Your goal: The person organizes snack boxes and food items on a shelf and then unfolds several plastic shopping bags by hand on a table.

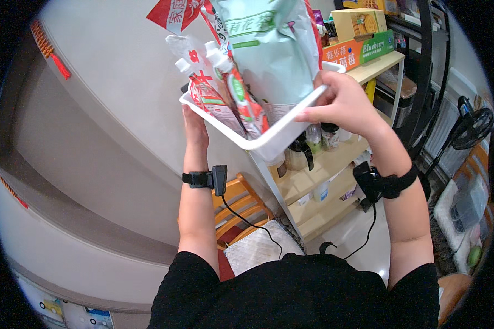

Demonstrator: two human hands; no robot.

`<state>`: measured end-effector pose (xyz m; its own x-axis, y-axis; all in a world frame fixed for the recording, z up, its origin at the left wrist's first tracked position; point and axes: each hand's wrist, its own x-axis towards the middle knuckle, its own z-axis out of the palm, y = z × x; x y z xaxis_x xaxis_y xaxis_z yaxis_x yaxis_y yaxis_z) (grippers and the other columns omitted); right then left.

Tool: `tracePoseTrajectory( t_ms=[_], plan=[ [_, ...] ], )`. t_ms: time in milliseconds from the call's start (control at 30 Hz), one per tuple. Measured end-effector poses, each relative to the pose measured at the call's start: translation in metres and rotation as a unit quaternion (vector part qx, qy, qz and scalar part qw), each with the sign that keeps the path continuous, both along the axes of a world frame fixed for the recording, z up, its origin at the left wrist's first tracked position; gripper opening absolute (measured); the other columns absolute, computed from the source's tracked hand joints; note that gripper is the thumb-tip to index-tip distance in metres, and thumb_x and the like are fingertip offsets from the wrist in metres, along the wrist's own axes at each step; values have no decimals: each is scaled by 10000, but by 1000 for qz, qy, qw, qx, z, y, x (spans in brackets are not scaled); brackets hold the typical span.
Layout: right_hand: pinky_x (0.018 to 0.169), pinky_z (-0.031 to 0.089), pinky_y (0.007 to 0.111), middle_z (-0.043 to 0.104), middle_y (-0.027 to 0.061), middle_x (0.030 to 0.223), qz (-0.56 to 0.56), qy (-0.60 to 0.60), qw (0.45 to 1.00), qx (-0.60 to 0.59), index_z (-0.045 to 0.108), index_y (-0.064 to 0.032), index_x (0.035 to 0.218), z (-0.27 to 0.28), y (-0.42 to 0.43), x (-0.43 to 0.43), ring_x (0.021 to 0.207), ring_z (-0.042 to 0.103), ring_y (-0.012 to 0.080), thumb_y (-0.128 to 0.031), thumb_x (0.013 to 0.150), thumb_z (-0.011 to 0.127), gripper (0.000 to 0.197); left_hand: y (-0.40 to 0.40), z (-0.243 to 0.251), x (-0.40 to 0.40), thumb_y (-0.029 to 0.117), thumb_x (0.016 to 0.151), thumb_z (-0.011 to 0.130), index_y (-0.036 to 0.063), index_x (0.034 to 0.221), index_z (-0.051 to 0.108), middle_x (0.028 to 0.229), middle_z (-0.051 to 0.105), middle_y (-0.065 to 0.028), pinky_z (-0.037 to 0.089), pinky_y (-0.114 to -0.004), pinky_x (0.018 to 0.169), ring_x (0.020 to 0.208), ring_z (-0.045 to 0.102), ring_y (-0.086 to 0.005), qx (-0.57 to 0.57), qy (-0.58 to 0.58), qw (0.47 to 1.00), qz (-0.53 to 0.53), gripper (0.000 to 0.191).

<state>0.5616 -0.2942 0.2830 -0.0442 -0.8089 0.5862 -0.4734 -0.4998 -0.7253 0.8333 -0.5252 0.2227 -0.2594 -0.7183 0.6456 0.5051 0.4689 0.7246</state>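
Raised in front of me is a white plastic basket, tilted and held between both hands. My left hand supports its left end from below the rim, fingers mostly hidden behind it. My right hand grips the right end, thumb along the outer wall and fingers over the rim. Inside stand a large pale green foil bag, a red-and-white spouted pouch with a white cap, and another red spouted pouch. A red packet corner sticks up at the upper left.
A light wooden shelf unit stands beyond the basket, with a blueberry carton, a cookie box and a glass pot with black handle. Below is a wooden chair with a white quilted pad. A black fan stands right.
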Motion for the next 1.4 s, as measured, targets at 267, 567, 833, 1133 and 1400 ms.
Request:
tracePoseTrajectory(
  t_ms=[267,567,833,1133,1400],
  plan=[
    [521,461,226,604,118,671,124,-66,989,54,498,82,923,-1,-37,-11,541,592,129,-362,689,728,553,45,-6,33,527,839,456,35,1240,327,1184,473,-123,434,-393,848,1060,494,-249,-24,51,984,168,649],
    [642,474,318,609,142,732,-105,84,991,-19,494,27,1013,16,-94,-4,691,606,219,-417,789,602,508,105,5,31,328,735,703,-37,1116,317,1113,471,-143,444,-364,865,1012,513,-228,-95,103,933,332,653],
    [748,467,368,617,175,871,-89,116,987,-59,513,6,1052,-2,-66,-5,823,595,324,-274,780,593,399,92,17,-15,295,629,793,-40,1111,249,1104,406,-191,473,-328,838,1000,500,-233,-45,84,898,431,799],
    [954,359,334,379,270,1254,-117,372,910,138,488,112,1087,2,-96,0,1126,438,346,-216,758,546,468,77,13,-46,240,651,785,-46,1104,211,1116,355,-198,427,-325,884,1037,459,-255,-38,75,868,490,785],
    [913,393,366,491,223,1149,-87,327,934,113,526,84,1033,-10,-95,5,1061,484,338,-254,775,540,425,74,-14,4,313,930,379,-12,1200,221,1178,362,-164,379,-321,897,1055,437,-212,-84,28,914,396,452]
  ],
)
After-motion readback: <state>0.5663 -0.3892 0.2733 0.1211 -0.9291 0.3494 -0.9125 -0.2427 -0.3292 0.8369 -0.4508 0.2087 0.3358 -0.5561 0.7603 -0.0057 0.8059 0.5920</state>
